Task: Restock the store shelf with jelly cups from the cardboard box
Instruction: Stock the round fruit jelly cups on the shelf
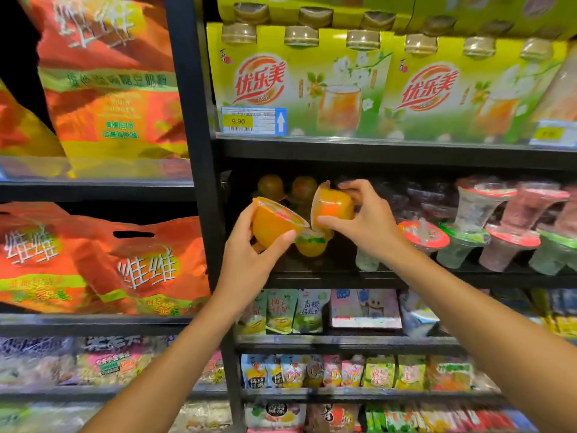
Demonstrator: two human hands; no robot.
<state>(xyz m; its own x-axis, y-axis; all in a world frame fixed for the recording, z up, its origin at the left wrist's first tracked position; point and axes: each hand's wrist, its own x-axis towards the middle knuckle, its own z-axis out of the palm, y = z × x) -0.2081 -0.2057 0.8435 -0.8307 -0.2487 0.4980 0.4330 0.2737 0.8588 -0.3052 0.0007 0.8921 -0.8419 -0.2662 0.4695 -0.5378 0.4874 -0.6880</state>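
The left hand (249, 254) curls its grip round a translucent orange plastic jelly cup (274, 221), tilted with its foil lid facing up and right, probably held ready for its turn. The right hand (365, 220) pinches a second orange jelly cup (332, 209) tipped on its side, lid facing left, at the mouth of the dark metal middle shelf (327, 278), seemingly to slot it above a yellow cup (310, 245) already standing there. The cardboard box is out of view.
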